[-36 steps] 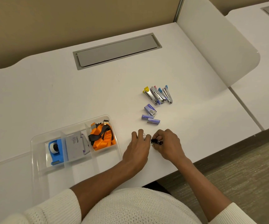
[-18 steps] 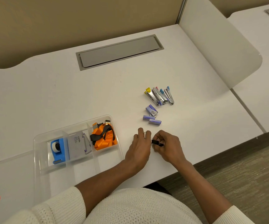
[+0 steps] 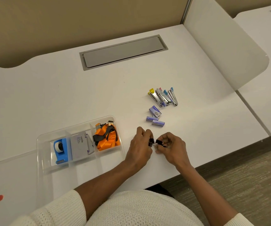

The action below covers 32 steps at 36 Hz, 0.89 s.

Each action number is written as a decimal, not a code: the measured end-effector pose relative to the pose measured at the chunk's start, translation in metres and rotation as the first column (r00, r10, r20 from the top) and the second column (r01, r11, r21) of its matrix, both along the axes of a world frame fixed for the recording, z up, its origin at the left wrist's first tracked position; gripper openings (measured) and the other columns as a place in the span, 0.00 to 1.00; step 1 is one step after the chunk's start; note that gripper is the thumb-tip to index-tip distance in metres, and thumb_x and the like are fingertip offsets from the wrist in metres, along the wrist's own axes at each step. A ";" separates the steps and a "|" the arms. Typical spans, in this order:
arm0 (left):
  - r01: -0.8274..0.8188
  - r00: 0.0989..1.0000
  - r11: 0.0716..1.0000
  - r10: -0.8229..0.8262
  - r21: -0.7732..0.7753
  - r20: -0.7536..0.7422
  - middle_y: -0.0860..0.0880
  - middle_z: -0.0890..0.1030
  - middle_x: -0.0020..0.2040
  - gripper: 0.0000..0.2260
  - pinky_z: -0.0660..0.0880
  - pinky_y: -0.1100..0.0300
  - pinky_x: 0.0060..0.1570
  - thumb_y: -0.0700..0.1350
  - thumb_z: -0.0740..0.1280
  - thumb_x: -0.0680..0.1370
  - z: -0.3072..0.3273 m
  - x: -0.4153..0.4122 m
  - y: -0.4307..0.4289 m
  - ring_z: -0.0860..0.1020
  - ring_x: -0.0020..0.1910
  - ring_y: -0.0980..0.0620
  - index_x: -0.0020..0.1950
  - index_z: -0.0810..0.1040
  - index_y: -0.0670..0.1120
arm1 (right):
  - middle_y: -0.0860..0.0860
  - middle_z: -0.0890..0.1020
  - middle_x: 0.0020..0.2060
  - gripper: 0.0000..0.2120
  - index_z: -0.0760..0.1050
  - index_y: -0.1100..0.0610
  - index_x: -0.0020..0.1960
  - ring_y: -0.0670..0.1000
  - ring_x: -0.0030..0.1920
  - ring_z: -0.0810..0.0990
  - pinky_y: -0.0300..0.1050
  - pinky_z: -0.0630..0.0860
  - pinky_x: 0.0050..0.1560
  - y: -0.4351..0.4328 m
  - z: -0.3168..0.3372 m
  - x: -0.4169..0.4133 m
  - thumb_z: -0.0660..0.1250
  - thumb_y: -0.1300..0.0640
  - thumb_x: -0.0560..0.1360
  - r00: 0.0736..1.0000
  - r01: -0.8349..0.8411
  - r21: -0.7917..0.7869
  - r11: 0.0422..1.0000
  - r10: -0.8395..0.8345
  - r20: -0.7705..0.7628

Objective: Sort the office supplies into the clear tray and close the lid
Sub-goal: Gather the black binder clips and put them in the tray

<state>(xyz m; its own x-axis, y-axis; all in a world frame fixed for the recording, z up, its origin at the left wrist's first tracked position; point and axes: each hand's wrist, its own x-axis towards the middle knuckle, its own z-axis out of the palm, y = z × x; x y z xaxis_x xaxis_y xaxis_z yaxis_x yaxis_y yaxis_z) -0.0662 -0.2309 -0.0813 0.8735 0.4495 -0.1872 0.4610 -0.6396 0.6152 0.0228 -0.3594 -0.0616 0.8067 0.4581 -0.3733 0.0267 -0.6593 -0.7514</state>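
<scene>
The clear tray [image 3: 40,162] sits at the near left of the white desk. It holds a blue tape dispenser [image 3: 60,150], a grey box [image 3: 80,146] and orange lanyards [image 3: 107,137]. Right of the tray, my left hand [image 3: 139,148] and my right hand [image 3: 172,148] meet just above the desk. Each pinches a small black binder clip [image 3: 154,142] where the fingers touch. Beyond the hands lie purple staple boxes [image 3: 155,117] and several small staplers [image 3: 163,97] with coloured ends.
A grey cable hatch [image 3: 123,52] is set into the desk at the back. A white divider panel [image 3: 226,46] rises at the right. The tray's clear lid [image 3: 9,176] lies flat at its left, with a red dot [image 3: 0,197] on it. The desk's front edge runs just behind my wrists.
My hands have lifted slightly and the black binder clips now show more plainly between the fingertips. Everything else on the desk is unmoved.
</scene>
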 end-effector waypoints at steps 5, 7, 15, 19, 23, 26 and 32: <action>0.017 0.999 0.999 -0.016 -0.043 0.029 0.49 0.71 0.59 0.21 0.82 0.60 0.46 0.36 0.75 0.73 0.007 -0.001 0.001 0.78 0.48 0.51 0.59 0.72 0.51 | 0.50 0.86 0.42 0.11 0.82 0.53 0.49 0.53 0.45 0.86 0.54 0.85 0.52 0.002 0.002 -0.004 0.80 0.63 0.70 0.998 0.052 0.066 0.996 -0.049 -0.046; 0.013 0.999 0.998 -0.010 -0.062 0.038 0.48 0.73 0.57 0.20 0.81 0.60 0.46 0.36 0.74 0.73 0.010 -0.001 0.002 0.78 0.48 0.50 0.59 0.72 0.50 | 0.50 0.86 0.42 0.12 0.82 0.53 0.49 0.53 0.45 0.86 0.54 0.85 0.52 0.003 0.003 -0.004 0.80 0.63 0.70 0.997 0.063 0.084 0.994 -0.058 -0.060; -0.074 0.993 0.981 0.090 -0.179 0.080 0.50 0.79 0.52 0.20 0.83 0.54 0.46 0.37 0.75 0.72 0.020 -0.004 0.005 0.79 0.46 0.52 0.57 0.71 0.53 | 0.47 0.86 0.40 0.12 0.83 0.48 0.46 0.48 0.42 0.85 0.52 0.86 0.48 0.004 0.010 0.000 0.81 0.60 0.68 0.996 0.066 0.149 0.987 -0.057 -0.063; -0.103 0.987 0.973 0.125 -0.205 0.098 0.50 0.79 0.53 0.20 0.82 0.61 0.44 0.38 0.75 0.73 0.026 -0.005 0.009 0.79 0.47 0.52 0.56 0.72 0.54 | 0.47 0.86 0.41 0.12 0.83 0.48 0.47 0.49 0.45 0.84 0.54 0.85 0.49 0.008 0.016 0.000 0.81 0.59 0.68 0.997 0.061 0.171 0.983 -0.052 -0.054; -0.125 0.981 0.968 0.154 -0.219 0.117 0.51 0.80 0.54 0.19 0.75 0.73 0.38 0.37 0.75 0.73 0.044 -0.011 0.017 0.78 0.45 0.55 0.56 0.72 0.54 | 0.47 0.86 0.41 0.12 0.83 0.47 0.48 0.49 0.44 0.84 0.51 0.86 0.47 0.015 0.029 -0.002 0.81 0.58 0.69 0.998 0.040 0.215 0.976 -0.030 -0.048; -0.143 0.970 0.966 0.180 -0.216 0.162 0.52 0.79 0.52 0.18 0.71 0.76 0.35 0.36 0.74 0.72 0.064 -0.021 0.025 0.76 0.42 0.57 0.57 0.74 0.52 | 0.46 0.87 0.41 0.12 0.83 0.47 0.48 0.48 0.44 0.85 0.49 0.87 0.45 0.025 0.045 -0.005 0.81 0.58 0.69 0.999 0.002 0.256 0.967 0.011 -0.047; -0.251 0.922 0.941 0.304 -0.228 0.240 0.53 0.78 0.48 0.16 0.74 0.66 0.34 0.34 0.71 0.72 0.100 -0.063 0.047 0.77 0.41 0.55 0.54 0.75 0.51 | 0.49 0.87 0.41 0.11 0.83 0.51 0.48 0.52 0.44 0.86 0.48 0.86 0.42 0.062 0.074 -0.025 0.81 0.61 0.69 0.983 -0.132 0.341 0.931 0.167 -0.073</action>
